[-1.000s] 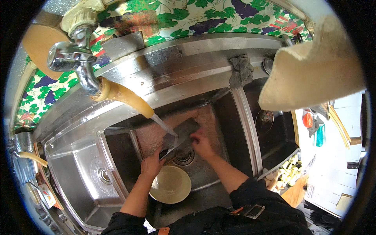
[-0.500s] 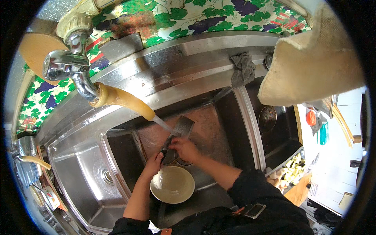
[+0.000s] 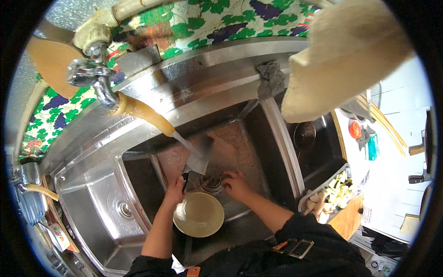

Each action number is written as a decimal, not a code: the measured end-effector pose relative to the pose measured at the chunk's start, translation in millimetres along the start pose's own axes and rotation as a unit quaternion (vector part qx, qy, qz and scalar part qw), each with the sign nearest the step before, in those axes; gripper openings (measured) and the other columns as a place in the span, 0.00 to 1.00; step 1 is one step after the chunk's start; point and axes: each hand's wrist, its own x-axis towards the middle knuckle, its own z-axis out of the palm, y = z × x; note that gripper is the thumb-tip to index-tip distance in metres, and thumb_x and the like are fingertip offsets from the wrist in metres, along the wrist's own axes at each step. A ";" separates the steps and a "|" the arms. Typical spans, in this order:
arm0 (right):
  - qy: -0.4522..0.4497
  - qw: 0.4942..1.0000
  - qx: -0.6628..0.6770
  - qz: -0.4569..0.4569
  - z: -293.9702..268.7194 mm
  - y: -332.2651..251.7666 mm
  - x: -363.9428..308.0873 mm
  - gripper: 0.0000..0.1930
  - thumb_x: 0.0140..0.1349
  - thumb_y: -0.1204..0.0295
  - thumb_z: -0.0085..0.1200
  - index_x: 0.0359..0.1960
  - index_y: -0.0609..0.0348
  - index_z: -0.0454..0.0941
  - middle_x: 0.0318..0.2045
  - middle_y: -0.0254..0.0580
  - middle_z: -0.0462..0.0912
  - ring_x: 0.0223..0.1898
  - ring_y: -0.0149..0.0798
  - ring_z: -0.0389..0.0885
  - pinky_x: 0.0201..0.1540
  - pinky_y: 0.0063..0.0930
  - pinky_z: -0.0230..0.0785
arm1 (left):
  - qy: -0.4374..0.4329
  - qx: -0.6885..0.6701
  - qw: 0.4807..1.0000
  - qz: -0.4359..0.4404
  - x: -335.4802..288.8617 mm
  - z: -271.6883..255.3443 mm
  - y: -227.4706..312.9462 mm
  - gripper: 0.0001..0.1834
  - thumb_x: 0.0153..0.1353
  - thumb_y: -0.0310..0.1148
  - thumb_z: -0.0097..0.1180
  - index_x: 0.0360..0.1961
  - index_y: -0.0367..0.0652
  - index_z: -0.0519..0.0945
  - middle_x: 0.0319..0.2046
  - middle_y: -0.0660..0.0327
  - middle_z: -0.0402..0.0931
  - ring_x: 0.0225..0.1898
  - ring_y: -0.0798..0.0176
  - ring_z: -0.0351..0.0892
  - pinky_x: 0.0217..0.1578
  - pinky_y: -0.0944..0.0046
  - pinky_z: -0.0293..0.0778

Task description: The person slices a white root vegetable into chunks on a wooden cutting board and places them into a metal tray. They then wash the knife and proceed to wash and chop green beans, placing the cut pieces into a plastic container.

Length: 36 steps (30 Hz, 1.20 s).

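Note:
My left hand (image 3: 175, 191) is closed around the black handle of a cleaver (image 3: 199, 161). The broad blade tilts up and away over the middle sink basin, in the water stream (image 3: 182, 140) from a yellowish hose (image 3: 152, 117) on the chrome tap (image 3: 90, 76). To the right of the blade, near the drain (image 3: 212, 183), my right hand (image 3: 237, 187) is off the cleaver, its fingers loosely bent and apart. Nothing shows in it. Just below both hands stands a cream-coloured bowl (image 3: 198, 215) with a little liquid inside.
A steel basin (image 3: 92, 203) lies to the left, and a dark one (image 3: 318, 147) holding a round ladle-like tool to the right. A tray of cut vegetables (image 3: 339, 191) sits at the right edge. Grey cloth (image 3: 271, 79) hangs over the divider; beige cloth (image 3: 341, 60) hangs close above.
My right hand has left the blade and moved right and down. The cleaver has shifted left and nearer, its blade turned flatter to view. The whole view has shifted slightly.

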 end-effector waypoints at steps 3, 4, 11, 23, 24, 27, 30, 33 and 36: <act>-0.037 0.903 0.332 0.269 -2.8 -52.6 -12.5 0.24 0.60 0.57 0.59 0.51 0.61 0.74 0.44 0.47 0.79 0.48 0.44 0.77 0.53 0.39 0.69 | -0.033 0.038 0.998 0.040 -20.3 24.9 -20.9 0.21 0.68 0.48 0.44 0.52 0.43 0.71 0.37 0.53 0.77 0.32 0.53 0.77 0.24 0.60 0.73; -0.057 0.858 0.402 0.315 0.9 -70.4 -7.9 0.24 0.60 0.58 0.58 0.52 0.61 0.72 0.44 0.47 0.79 0.45 0.44 0.78 0.50 0.40 0.71 | -0.069 0.076 0.994 0.047 -34.5 35.5 -15.8 0.21 0.68 0.47 0.44 0.53 0.44 0.71 0.39 0.50 0.78 0.35 0.49 0.79 0.26 0.57 0.75; -0.252 0.935 0.120 0.220 -79.8 -95.7 -26.7 0.24 0.52 0.66 0.60 0.49 0.67 0.73 0.37 0.49 0.82 0.33 0.45 0.82 0.29 0.45 0.74 | 0.368 0.382 0.522 0.667 -177.7 -18.5 183.8 0.25 0.54 0.25 0.57 0.56 0.36 0.72 0.55 0.49 0.71 0.60 0.45 0.65 0.61 0.53 0.60; 0.114 0.964 -0.159 0.181 -194.3 -93.8 -266.7 0.09 0.50 0.67 0.55 0.30 0.58 0.74 0.26 0.49 0.81 0.31 0.51 0.82 0.27 0.47 0.70 | 0.370 0.563 0.304 0.674 -194.1 -80.1 284.5 0.19 0.65 0.33 0.50 0.55 0.39 0.71 0.45 0.48 0.70 0.48 0.48 0.68 0.53 0.51 0.61; 0.145 0.957 -0.144 0.204 -196.0 -84.7 -292.7 0.11 0.50 0.65 0.56 0.31 0.58 0.73 0.26 0.49 0.80 0.31 0.52 0.82 0.29 0.48 0.70 | 0.370 0.591 0.265 0.666 -187.5 -86.8 282.9 0.19 0.64 0.32 0.50 0.56 0.40 0.70 0.48 0.49 0.69 0.49 0.49 0.67 0.54 0.51 0.61; 0.274 0.916 -0.043 0.290 -208.0 -86.5 -377.7 0.11 0.54 0.63 0.56 0.33 0.57 0.75 0.26 0.50 0.81 0.31 0.53 0.81 0.30 0.48 0.71 | 0.471 0.538 0.233 0.659 -185.2 -89.6 273.6 0.18 0.68 0.36 0.46 0.54 0.40 0.73 0.50 0.47 0.72 0.51 0.52 0.72 0.53 0.52 0.70; 0.383 0.825 0.020 0.414 -196.3 -56.7 -461.0 0.18 0.57 0.52 0.56 0.38 0.53 0.73 0.27 0.48 0.82 0.33 0.53 0.81 0.33 0.47 0.71 | 0.362 0.430 0.390 0.729 -194.6 -36.3 247.9 0.18 0.66 0.34 0.47 0.55 0.40 0.72 0.51 0.47 0.71 0.50 0.53 0.72 0.48 0.58 0.73; 0.529 0.707 0.004 0.469 -147.1 13.8 -529.3 0.21 0.56 0.50 0.57 0.41 0.53 0.75 0.29 0.49 0.82 0.32 0.54 0.81 0.33 0.46 0.73 | 0.169 0.425 0.486 0.745 -158.9 96.2 187.0 0.19 0.64 0.31 0.51 0.55 0.39 0.70 0.58 0.48 0.65 0.58 0.48 0.65 0.55 0.53 0.65; 0.537 0.634 0.011 0.556 -98.8 91.4 -594.1 0.22 0.57 0.50 0.56 0.42 0.54 0.76 0.30 0.50 0.83 0.32 0.55 0.82 0.34 0.47 0.73 | -0.104 0.434 0.658 0.607 -151.7 278.8 144.2 0.19 0.68 0.38 0.48 0.50 0.33 0.74 0.52 0.44 0.72 0.56 0.48 0.70 0.56 0.59 0.65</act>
